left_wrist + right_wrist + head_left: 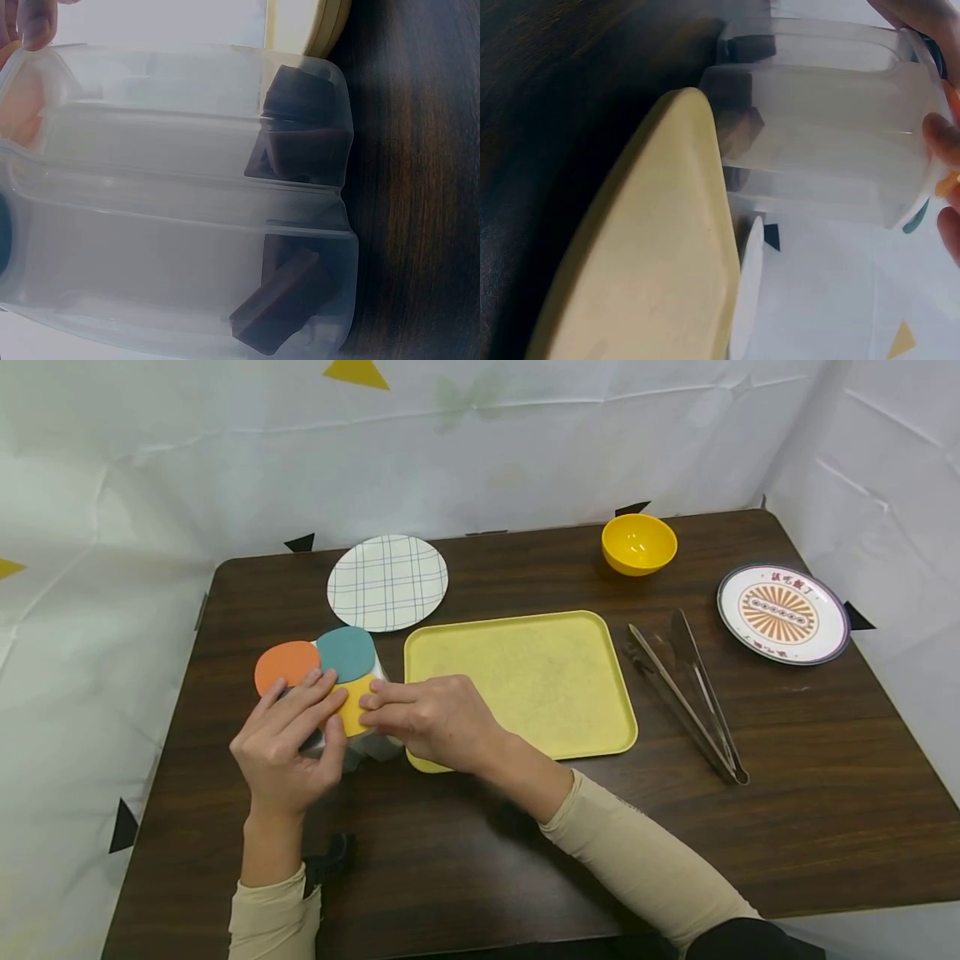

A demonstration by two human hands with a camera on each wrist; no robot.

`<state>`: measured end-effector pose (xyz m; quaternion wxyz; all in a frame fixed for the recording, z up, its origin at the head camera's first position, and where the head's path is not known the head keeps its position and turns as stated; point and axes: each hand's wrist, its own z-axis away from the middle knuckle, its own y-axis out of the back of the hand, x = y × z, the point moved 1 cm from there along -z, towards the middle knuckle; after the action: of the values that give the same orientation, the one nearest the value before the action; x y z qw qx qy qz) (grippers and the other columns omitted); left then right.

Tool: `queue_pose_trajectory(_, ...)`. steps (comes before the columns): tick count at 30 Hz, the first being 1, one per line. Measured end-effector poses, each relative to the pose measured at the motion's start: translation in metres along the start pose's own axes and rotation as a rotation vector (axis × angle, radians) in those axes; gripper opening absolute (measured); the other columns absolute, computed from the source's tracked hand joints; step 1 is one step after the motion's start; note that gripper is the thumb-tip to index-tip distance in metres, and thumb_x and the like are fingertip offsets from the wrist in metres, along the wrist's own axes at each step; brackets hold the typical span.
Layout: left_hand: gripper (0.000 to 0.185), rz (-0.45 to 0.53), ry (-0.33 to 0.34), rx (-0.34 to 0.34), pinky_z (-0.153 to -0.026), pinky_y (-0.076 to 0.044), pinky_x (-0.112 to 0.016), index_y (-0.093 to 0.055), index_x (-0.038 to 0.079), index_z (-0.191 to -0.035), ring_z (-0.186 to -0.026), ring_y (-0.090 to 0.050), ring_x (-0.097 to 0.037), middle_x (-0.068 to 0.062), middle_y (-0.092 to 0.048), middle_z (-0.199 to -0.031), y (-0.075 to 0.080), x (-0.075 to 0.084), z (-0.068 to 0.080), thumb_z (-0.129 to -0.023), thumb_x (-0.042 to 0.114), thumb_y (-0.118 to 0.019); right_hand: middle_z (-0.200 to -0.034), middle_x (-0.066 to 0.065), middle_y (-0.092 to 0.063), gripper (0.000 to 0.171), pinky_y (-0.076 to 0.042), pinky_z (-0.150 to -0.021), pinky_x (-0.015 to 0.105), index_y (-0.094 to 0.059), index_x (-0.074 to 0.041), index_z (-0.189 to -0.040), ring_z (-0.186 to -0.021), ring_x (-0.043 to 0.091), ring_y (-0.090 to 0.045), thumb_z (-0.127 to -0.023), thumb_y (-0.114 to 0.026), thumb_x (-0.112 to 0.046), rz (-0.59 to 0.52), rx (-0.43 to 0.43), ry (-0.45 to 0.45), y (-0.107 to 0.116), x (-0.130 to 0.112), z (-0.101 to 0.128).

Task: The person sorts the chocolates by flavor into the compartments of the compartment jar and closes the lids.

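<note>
A clear plastic storage box (142, 262) with separate compartments stands upright at the left of the table. Dark brown blocks (277, 304) lie at the bottom of its compartments. Its top carries an orange lid (285, 664), a teal lid (347, 653), a yellow lid (351, 717) and a dark blue lid, mostly covered by my left hand (288, 747). The extended fingers of that hand rest across the lids, their tips reaching the yellow one. From the right side, my right hand (435, 718) pinches the yellow lid's edge, thumb at the box rim.
Right beside the box lies a yellow tray (525, 685). A checked plate (387, 582) is behind them. Farther right are metal tongs (697, 702), a yellow bowl (639, 545) and a patterned plate (783, 614). White sheeting (480, 460) hangs behind the table.
</note>
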<state>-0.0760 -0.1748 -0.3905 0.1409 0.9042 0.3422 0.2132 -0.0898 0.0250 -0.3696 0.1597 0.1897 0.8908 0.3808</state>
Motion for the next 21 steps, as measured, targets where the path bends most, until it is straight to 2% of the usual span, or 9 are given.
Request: queue_pose_trajectory(21, 0.033, -0.005, -0.001, -0.003, -0.093, -0.048, -0.055, -0.08, 0.004, -0.093, -0.095, -0.071, -0.032, -0.01, -0.074, -0.103, 0.0001, 0.0002, 0.0005, -0.084, 0.025, -0.057, -0.112, -0.005, -0.072, 0.019, -0.053, -0.081, 0.021, -0.079, -0.018, -0.106, -0.111, 0.006, -0.063, -0.087, -0.075, -0.02, -0.007, -0.016, -0.009, -0.0019, 0.0, 0.0028)
